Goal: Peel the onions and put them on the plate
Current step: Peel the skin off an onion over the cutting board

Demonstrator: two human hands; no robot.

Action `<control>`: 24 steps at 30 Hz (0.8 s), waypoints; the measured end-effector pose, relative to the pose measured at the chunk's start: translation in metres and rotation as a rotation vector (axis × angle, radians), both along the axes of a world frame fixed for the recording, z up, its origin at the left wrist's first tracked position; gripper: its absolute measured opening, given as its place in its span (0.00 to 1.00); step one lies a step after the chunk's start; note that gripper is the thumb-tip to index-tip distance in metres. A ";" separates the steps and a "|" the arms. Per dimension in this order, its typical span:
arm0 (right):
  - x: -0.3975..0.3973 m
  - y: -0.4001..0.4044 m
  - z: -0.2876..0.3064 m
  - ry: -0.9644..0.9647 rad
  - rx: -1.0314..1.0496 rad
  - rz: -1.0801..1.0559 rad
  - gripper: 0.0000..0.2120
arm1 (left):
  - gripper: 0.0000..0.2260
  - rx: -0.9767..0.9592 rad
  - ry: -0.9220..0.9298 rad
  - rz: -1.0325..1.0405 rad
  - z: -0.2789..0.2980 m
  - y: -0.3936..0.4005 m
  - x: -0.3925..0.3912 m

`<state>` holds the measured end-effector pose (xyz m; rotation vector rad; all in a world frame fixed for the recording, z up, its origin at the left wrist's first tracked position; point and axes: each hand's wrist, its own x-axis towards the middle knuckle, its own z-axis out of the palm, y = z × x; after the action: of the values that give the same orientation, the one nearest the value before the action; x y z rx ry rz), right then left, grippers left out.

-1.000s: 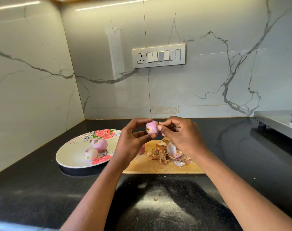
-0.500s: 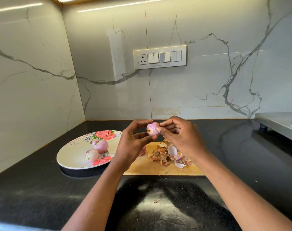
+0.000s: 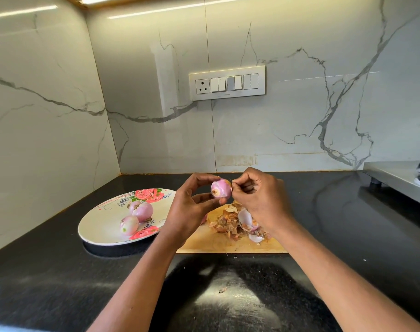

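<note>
My left hand [image 3: 188,210] holds a small pink onion [image 3: 219,189] between thumb and fingertips, above the wooden cutting board [image 3: 228,243]. My right hand [image 3: 259,200] pinches at the onion's right side, where a bit of brown skin shows. A heap of onion peels [image 3: 237,224] lies on the board below my hands. To the left stands a white plate [image 3: 101,224] with red roses on its rim. Two peeled onions lie on it, one [image 3: 143,210] farther back and one [image 3: 128,225] nearer.
The black counter [image 3: 60,271] runs into a corner of marble walls. A switch panel [image 3: 226,83] hangs on the back wall. A steel stove edge [image 3: 395,176] stands at the right. A peel scrap [image 3: 222,290] lies on the counter in front.
My right hand's fingers have curled tighter at the onion's right side. The onion has turned slightly in my left hand.
</note>
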<state>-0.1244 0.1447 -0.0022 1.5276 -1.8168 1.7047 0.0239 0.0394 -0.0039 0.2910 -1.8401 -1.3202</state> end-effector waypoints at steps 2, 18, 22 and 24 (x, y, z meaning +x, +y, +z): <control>0.000 0.001 0.001 -0.024 0.022 0.023 0.03 | 0.21 -0.002 -0.001 0.001 0.001 0.001 -0.001; 0.002 0.002 0.010 -0.206 0.031 0.172 0.11 | 0.19 0.014 -0.023 -0.006 0.003 0.002 0.001; -0.006 0.003 0.009 -0.250 0.004 0.083 0.09 | 0.19 0.029 -0.001 -0.048 0.003 0.002 0.001; -0.011 0.003 0.007 -0.212 0.049 0.004 0.08 | 0.20 0.045 0.003 -0.071 0.003 0.003 0.001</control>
<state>-0.1354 0.1477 0.0048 1.4153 -1.9711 1.9009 0.0245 0.0424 -0.0004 0.2496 -1.8346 -1.4116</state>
